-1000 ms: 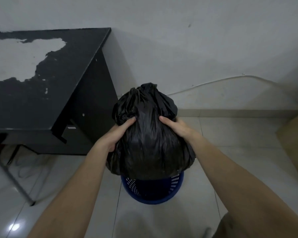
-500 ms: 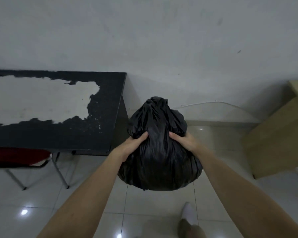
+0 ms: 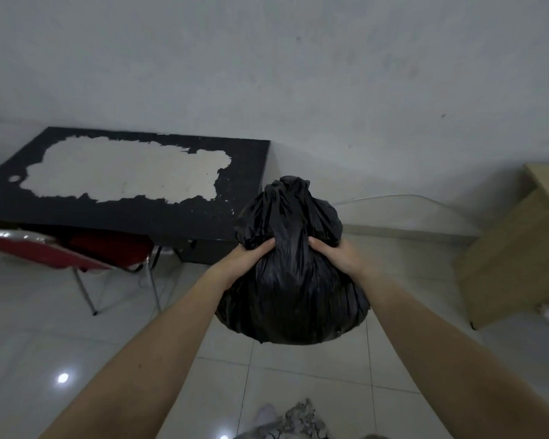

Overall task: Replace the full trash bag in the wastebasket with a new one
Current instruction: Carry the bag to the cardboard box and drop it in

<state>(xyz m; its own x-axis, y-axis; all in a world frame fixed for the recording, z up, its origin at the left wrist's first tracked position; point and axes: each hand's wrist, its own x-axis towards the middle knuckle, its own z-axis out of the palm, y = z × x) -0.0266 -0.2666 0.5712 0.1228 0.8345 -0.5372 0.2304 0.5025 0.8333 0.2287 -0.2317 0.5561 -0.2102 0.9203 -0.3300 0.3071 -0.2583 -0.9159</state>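
**Two hands, one full trash bag, held clear of the floor**

Both of your forearms reach forward from the bottom corners of the view and converge on a black trash bag (image 3: 293, 293), which hangs in the air above the pale tiled floor (image 3: 45, 337) with nothing under it. Your left hand (image 3: 241, 261) comes in from the left side with the wrist roughly straight, its thumb curled in against the plastic just beneath the gathered neck; the other fingers wrap round behind the bag and are hidden. Your right hand (image 3: 338, 256) mirrors it on the opposite side, thumb pressed into the folds, fingers likewise out of sight round the back. Each hand is clamped on the bag at the narrow part, where the plastic bunches upward into a crumpled top, while the rounded, bulging body sags below your wrists.

Behind the bag to the left stands a black table (image 3: 184, 213) with a large patch of its top worn away to white, set against a grey wall (image 3: 298, 74). A red chair (image 3: 76, 251) with metal legs sits partly under it. A light wooden cabinet (image 3: 517, 255) stands at the right edge.
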